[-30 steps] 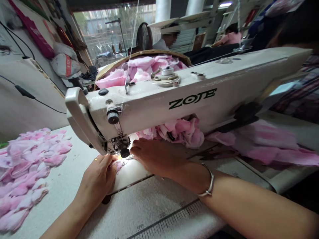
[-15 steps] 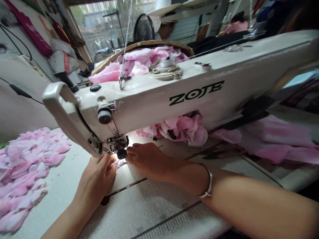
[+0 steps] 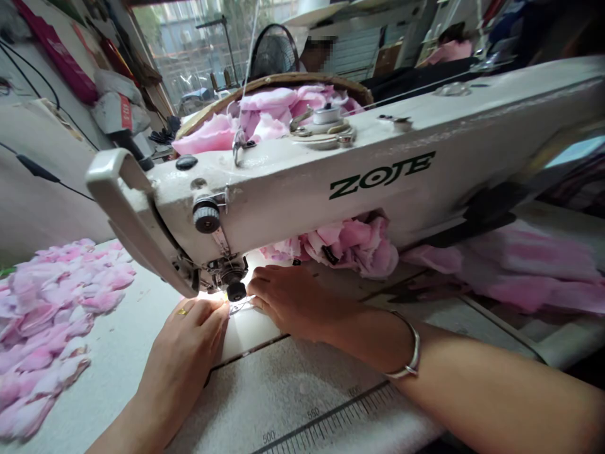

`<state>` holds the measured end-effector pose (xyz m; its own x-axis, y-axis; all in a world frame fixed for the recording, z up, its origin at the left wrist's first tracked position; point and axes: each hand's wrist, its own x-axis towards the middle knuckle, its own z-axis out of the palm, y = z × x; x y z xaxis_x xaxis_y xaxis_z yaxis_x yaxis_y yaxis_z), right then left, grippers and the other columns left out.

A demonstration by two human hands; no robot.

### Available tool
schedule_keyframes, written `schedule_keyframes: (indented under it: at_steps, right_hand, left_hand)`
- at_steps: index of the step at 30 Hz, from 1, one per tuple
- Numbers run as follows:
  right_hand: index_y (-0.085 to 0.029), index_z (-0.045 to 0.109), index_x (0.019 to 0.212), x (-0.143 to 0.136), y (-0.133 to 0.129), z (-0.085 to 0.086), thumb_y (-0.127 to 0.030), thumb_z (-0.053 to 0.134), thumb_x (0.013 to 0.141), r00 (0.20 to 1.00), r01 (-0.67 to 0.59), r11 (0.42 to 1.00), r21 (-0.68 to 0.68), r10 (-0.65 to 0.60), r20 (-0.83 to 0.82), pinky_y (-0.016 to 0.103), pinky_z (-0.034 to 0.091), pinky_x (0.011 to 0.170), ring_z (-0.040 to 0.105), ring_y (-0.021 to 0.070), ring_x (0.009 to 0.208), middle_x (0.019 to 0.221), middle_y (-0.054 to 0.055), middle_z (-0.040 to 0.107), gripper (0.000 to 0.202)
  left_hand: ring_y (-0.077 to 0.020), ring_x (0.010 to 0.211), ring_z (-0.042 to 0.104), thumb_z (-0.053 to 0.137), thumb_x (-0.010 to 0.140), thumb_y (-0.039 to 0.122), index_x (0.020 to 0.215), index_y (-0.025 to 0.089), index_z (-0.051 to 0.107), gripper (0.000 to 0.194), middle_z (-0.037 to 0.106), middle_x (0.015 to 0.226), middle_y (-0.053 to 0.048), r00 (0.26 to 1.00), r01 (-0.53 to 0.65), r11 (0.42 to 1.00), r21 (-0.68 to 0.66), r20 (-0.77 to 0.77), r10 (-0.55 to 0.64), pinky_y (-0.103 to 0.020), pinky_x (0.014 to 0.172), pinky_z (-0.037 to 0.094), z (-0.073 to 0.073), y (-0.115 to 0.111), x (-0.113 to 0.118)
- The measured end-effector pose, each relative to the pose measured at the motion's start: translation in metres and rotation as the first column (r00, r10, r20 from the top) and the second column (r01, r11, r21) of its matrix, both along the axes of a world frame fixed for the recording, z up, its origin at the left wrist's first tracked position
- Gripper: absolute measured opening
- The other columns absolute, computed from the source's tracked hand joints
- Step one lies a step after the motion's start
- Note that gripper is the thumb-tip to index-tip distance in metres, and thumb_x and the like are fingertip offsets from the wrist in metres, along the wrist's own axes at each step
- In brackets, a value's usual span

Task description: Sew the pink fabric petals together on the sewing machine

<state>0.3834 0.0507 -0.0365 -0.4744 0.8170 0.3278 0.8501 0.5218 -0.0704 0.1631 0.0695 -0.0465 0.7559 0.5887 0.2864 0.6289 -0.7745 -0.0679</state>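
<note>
A white sewing machine (image 3: 278,208) spans the view, its lamp lighting the presser foot (image 3: 240,307). My left hand (image 3: 191,337), wearing a gold-coloured ring, is at the left of the foot with its fingers pressed together. Close to the foot's right side, my right hand (image 3: 293,299) has curled, closed fingers, and a silver bracelet (image 3: 411,347) circles that wrist. Whatever either hand holds is hidden by fingers and glare. Bunched pink fabric (image 3: 354,246) with small black labels lies under the machine arm, behind my right hand.
Many pink fabric pieces (image 3: 61,315) are spread on the left of the table. A basket (image 3: 362,93) of pink cloth stands behind the machine. More pink cloth (image 3: 534,258) lies at right. A printed ruler (image 3: 326,413) runs along the front. People are in the background.
The view has shifted slightly. My left fingers are straighter and flatter beside the foot, and the small bit of fabric seen at their tips is now hidden. My right hand stays near the foot.
</note>
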Motion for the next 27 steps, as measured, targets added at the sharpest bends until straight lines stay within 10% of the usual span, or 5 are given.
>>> schedule_keyframes:
  at_steps: [27]
  right_hand:
    - [-0.021,0.061,0.077,-0.01,0.0,0.013,-0.009,0.053,0.082,0.989,0.053,0.996,-0.07,-0.042,0.143,0.03,0.036,0.053,0.056,0.0153,0.072,0.081,0.001,0.063,0.016]
  left_hand:
    - [-0.0244,0.095,0.052,0.049,0.085,0.007,0.118,0.021,0.051,0.036,0.058,0.108,-0.008,0.998,-0.008,0.983,-0.185,0.059,0.019,-0.042,0.082,0.051,-0.003,-0.011,0.006]
